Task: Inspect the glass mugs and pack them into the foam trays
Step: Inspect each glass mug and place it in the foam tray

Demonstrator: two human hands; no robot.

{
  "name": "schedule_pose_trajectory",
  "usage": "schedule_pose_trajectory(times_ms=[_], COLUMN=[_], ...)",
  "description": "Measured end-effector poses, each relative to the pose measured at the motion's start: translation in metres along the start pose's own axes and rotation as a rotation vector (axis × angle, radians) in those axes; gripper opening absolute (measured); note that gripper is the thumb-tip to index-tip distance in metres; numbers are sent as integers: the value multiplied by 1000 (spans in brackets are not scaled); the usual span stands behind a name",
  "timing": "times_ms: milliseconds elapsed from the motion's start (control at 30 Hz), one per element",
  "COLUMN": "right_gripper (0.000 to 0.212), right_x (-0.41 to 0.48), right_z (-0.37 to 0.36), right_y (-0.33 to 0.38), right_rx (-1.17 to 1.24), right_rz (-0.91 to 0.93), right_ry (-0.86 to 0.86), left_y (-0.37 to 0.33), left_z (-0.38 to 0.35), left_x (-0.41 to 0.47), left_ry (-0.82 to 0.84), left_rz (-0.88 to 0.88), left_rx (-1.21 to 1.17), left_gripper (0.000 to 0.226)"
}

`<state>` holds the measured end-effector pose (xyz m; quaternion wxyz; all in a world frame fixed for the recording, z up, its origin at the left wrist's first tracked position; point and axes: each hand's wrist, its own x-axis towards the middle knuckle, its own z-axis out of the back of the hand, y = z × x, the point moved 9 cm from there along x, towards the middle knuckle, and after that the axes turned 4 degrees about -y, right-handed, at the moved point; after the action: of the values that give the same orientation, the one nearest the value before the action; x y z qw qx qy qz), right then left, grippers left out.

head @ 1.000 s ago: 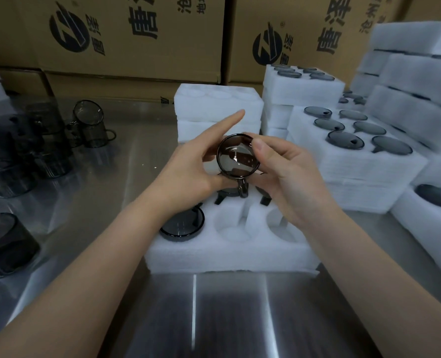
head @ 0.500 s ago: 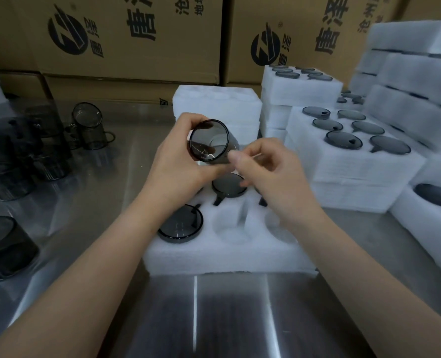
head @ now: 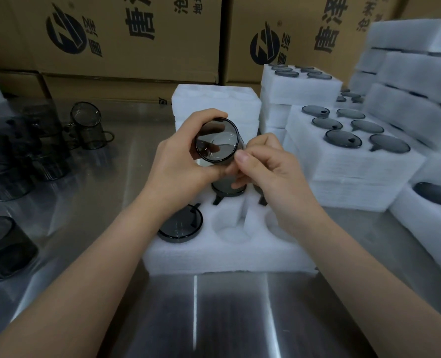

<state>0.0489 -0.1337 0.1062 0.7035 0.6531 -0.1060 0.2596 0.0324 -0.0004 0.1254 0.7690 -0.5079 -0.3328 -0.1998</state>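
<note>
Both hands held one smoked glass mug (head: 215, 143) above the far half of the foam tray (head: 227, 257), one round end tilted toward the camera. The left hand (head: 180, 164) wrapped its wall, fingers curled over the far edge. The right hand (head: 271, 171) pinched its right side with thumb and curled fingers. Filled trays (head: 356, 156) crowded the right edge, and loose mugs (head: 87, 125) stood far left on the worktop (head: 229, 319).
</note>
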Motion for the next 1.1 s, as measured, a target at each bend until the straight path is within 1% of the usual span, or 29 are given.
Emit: schedule_pose_trajectory(times_ms=[133,267,467,500,567,667,733,833,900,1000,1100], right_gripper=[24,25,19,21,26,23,19,10,15,24,32], right_x=[1,1,-1,-2,-1,2,4,5,5,4,4], right_z=[-3,-8,-9,-8,-4,2,6,12,11,6,2], right_y=[-5,-6,-1,-1,1,5,5,4,1,2,6], right_rx=[95,165,177,196,228,225,181,83,64,37,-26], right_rz=[-42,-56,-70,-82,-93,-60,-26,11,-1,-25,-24], right_ry=[45,129,267,276,280,257,220,140,124,159,183], left_y=[6,15,25,27,29,31,29,28,28,28,28], left_z=[2,3,1,0,-1,-4,-8,-11,-12,-13,-12], left_x=[2,2,3,3,2,0,-3,-5,-5,-4,-2], left_ry=[-12,-8,39,47,66,92,122,154,167,157,143], left_rz=[46,119,198,214,241,294,324,343,340,329,298], left_rx=[-51,-178,-265,-271,-290,-367,-421,-416,-408,-377,-300], left_gripper=[60,59,67,68,70,69,64,54,56,60,56])
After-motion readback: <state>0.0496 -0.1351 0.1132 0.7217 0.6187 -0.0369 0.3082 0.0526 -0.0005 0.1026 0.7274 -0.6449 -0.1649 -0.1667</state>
